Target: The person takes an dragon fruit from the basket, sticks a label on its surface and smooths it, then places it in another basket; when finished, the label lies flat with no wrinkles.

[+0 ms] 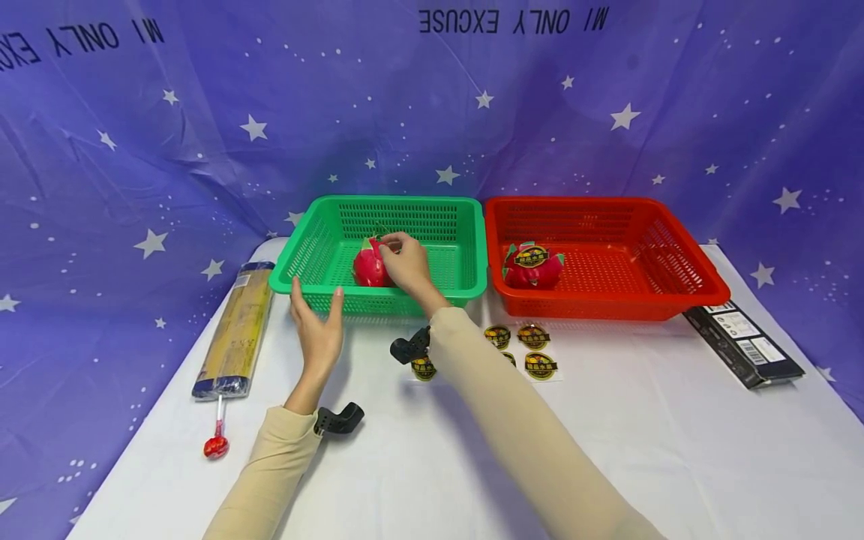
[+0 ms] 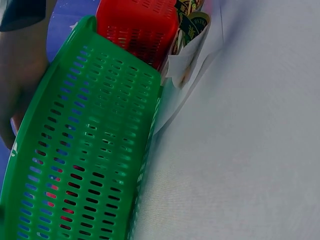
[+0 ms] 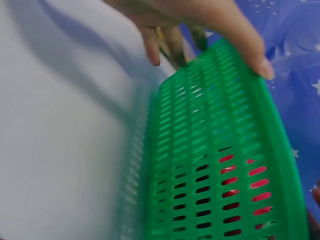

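Observation:
A pink dragon fruit (image 1: 370,264) with green tips sits in the green basket (image 1: 378,304). My right hand (image 1: 408,266) reaches over the front rim and pinches the fruit near its top; the fingertips are partly hidden. Spread fingers of my left hand (image 1: 317,334) are at the basket's front left corner. In the right wrist view the left hand's thumb (image 3: 250,45) touches the rim. A second dragon fruit (image 1: 533,271), bearing a black and gold label (image 1: 531,256), lies in the red basket (image 1: 587,307). Through the slots of the green basket (image 2: 95,135), pink shows in the left wrist view.
A sheet of round black and gold stickers (image 1: 533,337) lies before the baskets, partly under the right sleeve. On the left are a flat wrapped yellow pack (image 1: 236,330) and a red lollipop (image 1: 216,448). A black box (image 1: 745,345) lies at the right. Starry purple cloth (image 1: 432,112) hangs behind.

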### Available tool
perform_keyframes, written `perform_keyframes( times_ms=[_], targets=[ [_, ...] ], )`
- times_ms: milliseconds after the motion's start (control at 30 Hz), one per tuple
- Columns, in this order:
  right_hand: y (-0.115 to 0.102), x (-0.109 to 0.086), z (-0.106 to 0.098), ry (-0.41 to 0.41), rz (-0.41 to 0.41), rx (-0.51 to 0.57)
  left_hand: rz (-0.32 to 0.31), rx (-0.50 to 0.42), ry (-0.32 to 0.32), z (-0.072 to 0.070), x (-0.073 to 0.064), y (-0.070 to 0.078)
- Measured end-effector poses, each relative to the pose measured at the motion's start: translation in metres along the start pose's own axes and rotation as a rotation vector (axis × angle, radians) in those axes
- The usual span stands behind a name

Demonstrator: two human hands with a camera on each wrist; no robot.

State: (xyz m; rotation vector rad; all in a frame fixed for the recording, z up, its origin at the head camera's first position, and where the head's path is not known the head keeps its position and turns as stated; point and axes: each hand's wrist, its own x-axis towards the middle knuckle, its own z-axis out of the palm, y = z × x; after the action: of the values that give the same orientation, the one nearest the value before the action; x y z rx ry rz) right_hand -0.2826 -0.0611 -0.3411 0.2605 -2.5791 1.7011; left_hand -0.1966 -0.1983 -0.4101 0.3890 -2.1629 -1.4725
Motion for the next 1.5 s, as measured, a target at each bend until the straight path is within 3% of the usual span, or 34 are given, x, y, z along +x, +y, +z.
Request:
perform_keyframes(
  times_ms=[233,367,667,833,1267,1500],
  targets=[
    [-0.001,0.001,0.007,0.067,0.022,-0.267,-0.006,0.013,-0.001,0.0,0.0,0.001],
    [-0.001,0.002,0.009,0.031,0.077,-0.341,-0.013,0.016,-0.005,0.0,-0.001,0.001],
    [-0.004,0.006,0.005,-0.215,0.217,-0.339,-0.017,0.021,-0.013,-0.001,-0.001,0.002],
    [-0.004,0.009,0.003,-0.303,0.281,-0.286,-0.02,0.021,-0.016,-0.002,-0.002,0.002],
    [0.001,0.015,0.007,-0.319,0.342,-0.32,-0.025,0.01,-0.021,0.0,-0.002,0.001],
    [0.003,0.017,0.009,-0.347,0.3,-0.315,-0.033,0.019,-0.015,-0.001,-0.002,0.001]
  ],
)
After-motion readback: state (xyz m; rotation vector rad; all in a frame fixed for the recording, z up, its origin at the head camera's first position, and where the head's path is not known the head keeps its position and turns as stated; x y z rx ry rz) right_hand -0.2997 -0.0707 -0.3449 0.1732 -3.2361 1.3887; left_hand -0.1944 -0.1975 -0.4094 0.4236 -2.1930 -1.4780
